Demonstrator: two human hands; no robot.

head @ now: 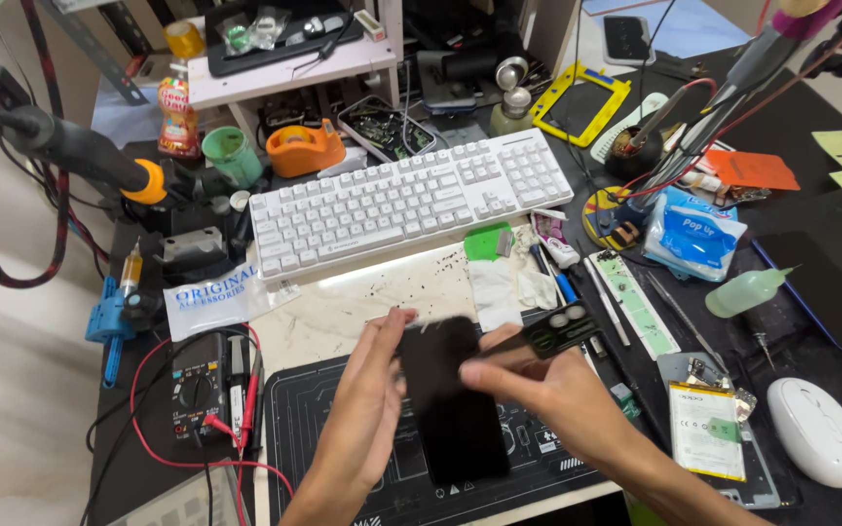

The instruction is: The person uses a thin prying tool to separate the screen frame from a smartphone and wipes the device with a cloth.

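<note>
A flat black rectangular phone [452, 409], long axis near-to-far, is pinched between the left hand [367, 409] and the right hand [547, 394], fingers closed on opposite edges.

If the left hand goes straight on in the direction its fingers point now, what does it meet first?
The left hand points up and slightly right, beside the dark phone. Beyond its fingertips lies the stained white mat, then probably the white keyboard; depth is unclear.

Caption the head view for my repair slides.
Left hand steadies a black phone; right hand works a black tool at it.
</note>
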